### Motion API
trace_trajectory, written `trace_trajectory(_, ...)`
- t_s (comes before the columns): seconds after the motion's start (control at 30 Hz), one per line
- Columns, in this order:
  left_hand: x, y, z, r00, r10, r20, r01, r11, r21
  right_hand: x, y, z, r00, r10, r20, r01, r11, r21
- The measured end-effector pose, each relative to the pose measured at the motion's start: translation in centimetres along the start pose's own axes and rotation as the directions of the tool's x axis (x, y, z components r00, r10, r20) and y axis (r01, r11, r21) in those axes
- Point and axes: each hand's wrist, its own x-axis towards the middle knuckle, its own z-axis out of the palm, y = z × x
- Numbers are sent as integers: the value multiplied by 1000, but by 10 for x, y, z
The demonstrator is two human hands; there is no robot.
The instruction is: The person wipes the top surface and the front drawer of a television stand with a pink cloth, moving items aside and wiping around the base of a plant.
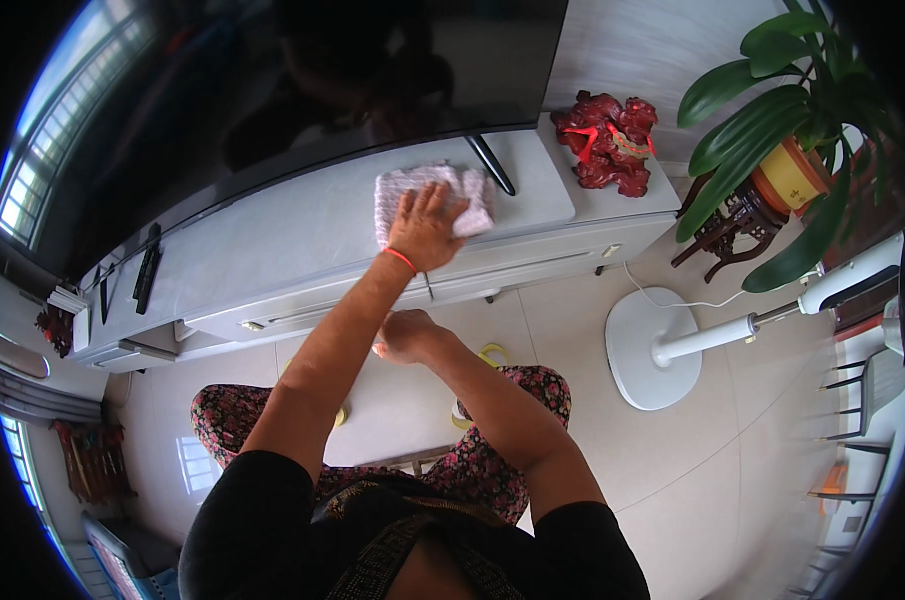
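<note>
My left hand (427, 225), with a red band at the wrist, presses palm down on a folded pinkish-white cloth (400, 196). The cloth lies on the light grey top of a long TV cabinet (287, 225), close to the black foot (491, 166) of a television. Lower down, in front of the cabinet drawers, my right hand (411, 335) hangs loosely curled beside my left forearm. Nothing shows in it, though its fingertips are partly hidden. The large dark television screen (332, 67) rises behind the cloth.
A dark red carved ornament (610, 142) sits on the cabinet's right end. Black remote controls (148, 268) lie toward the left. At right stand a potted plant (786, 176) on a carved wooden stand (737, 214) and a white round-based pedestal (651, 349) with a cable.
</note>
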Motion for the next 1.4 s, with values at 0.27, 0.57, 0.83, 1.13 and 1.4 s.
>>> trace_trajectory(0.27,-70,-8,-21,990,142,-18,-143,986,-88,-8,-2,9,999,42,34,-39,996,-81)
trace_trajectory(0.57,-90,-138,-18,979,-198,-47,200,978,59,-29,6,36,1000,-10,24,14,991,-137)
trace_trajectory(0.83,4,-111,0,944,-328,48,322,942,99,-22,8,19,999,-46,-12,45,995,-90)
trace_trajectory(1.13,30,-6,5,998,-45,53,44,999,19,-11,18,7,1000,-4,-12,4,999,-34)
trace_trajectory(1.4,-41,6,-23,990,141,5,-128,914,-385,-14,5,-2,991,74,113,-64,994,-90)
